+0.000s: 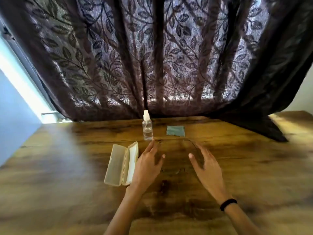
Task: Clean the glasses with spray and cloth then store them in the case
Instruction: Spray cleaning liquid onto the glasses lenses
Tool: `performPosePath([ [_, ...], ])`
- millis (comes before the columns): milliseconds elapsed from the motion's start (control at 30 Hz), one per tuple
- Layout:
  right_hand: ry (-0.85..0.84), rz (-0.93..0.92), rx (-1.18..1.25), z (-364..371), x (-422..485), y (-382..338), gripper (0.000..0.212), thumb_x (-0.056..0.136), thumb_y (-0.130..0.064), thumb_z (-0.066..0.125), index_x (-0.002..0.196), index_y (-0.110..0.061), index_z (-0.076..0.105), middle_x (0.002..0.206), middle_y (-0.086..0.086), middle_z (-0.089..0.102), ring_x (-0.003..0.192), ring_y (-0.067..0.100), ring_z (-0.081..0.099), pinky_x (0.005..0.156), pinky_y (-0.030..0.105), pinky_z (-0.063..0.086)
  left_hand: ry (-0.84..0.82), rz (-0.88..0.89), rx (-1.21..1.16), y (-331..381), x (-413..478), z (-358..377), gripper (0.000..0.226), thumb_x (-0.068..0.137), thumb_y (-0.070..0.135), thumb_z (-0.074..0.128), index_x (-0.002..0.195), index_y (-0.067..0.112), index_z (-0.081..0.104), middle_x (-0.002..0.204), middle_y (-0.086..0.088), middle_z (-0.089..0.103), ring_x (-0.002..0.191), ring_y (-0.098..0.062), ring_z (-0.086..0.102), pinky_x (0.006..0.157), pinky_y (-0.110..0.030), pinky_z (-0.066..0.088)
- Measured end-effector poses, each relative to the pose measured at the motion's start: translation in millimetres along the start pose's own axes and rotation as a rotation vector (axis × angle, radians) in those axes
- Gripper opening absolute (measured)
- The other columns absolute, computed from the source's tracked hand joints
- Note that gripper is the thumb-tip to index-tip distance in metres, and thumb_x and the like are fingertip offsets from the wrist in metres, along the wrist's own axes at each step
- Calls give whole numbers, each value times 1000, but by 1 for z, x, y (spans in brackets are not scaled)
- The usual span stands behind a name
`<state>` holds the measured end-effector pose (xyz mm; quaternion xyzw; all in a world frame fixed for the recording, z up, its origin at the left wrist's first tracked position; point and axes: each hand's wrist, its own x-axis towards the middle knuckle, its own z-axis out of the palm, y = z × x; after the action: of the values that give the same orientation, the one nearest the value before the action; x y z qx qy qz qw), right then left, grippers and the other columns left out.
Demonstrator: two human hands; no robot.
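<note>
Thin dark-framed glasses (189, 141) lie on the wooden table (67, 167), blurred and hard to make out. My left hand (147, 165) hovers at their left side and my right hand (206, 167) at their right, both with fingers spread; I cannot tell if the fingertips touch the frame. A clear spray bottle (147, 128) with a white cap stands upright just beyond my left hand. A small blue cloth (175, 130) lies flat to the bottle's right. A cream glasses case (118, 164) lies open to the left of my left hand.
A dark leaf-patterned curtain (160, 56) hangs along the table's far edge and drapes onto the table at the right (264, 126). A pale wall and bright window strip (20, 92) are on the left. A black band sits on my right wrist (227, 203).
</note>
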<state>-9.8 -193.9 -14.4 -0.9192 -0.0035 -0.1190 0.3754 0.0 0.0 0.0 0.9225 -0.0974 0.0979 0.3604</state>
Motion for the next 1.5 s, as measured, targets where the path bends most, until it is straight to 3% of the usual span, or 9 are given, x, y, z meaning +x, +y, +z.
performPosePath([
  [100,26,86,134,1,-2,6,47,90,-41,47,131,-18,45,132,4,53,117,17,51,94,30,40,48,-60,-68,-1,-2,3,35,91,26,55,125,17,54,130,0,56,94,1,53,76,-5,39],
  [300,98,192,312,-3,-3,10,30,90,-18,54,120,-14,56,110,-2,62,92,1,54,76,5,39,100,-176,-98,-2,-11,12,32,90,19,57,121,15,55,86,7,67,66,0,58,54,-3,42],
  [400,121,218,327,-5,-1,12,25,90,-11,54,114,-10,60,102,-3,61,84,-6,51,71,0,38,87,-203,-92,-5,-14,16,28,90,18,56,118,12,58,97,0,70,70,5,53,56,-3,40],
  [533,96,289,417,-7,-2,11,23,89,-10,55,110,-10,62,91,-3,63,93,14,59,88,33,48,76,-254,-159,-4,-15,17,30,91,16,55,121,10,57,103,-4,70,77,-4,60,68,-13,45],
  [600,89,310,458,-7,-5,10,23,88,-9,56,110,-11,63,88,-2,65,92,17,61,90,37,48,69,-293,-197,-4,-17,17,31,91,15,55,121,9,56,101,-6,70,73,-6,64,66,-20,52],
  [800,83,341,622,-11,-14,7,22,87,-7,57,107,-14,63,95,8,68,88,19,63,86,34,49,79,-286,-362,-2,-24,9,31,91,13,53,122,13,53,90,-4,68,68,-11,66,67,-29,58],
  [1133,83,365,952,-33,-16,-7,20,86,-5,55,103,-7,65,96,14,69,86,18,67,78,27,55,61,-111,-404,-1,-24,-9,29,89,-2,51,112,13,61,94,4,64,77,2,63,68,-11,51],
  [1400,39,315,1103,-50,-4,-19,34,70,-16,66,101,-3,67,89,10,73,83,16,69,68,16,55,169,175,-97,3,-16,-23,30,82,3,64,110,11,64,103,4,63,87,5,56,78,3,38],
  [1500,30,327,1142,-55,2,-22,34,67,-19,67,97,-3,68,85,9,74,82,16,70,67,16,55,180,235,31,3,-10,-31,28,83,4,63,109,11,66,104,-2,70,91,-7,63,81,-4,41],
])
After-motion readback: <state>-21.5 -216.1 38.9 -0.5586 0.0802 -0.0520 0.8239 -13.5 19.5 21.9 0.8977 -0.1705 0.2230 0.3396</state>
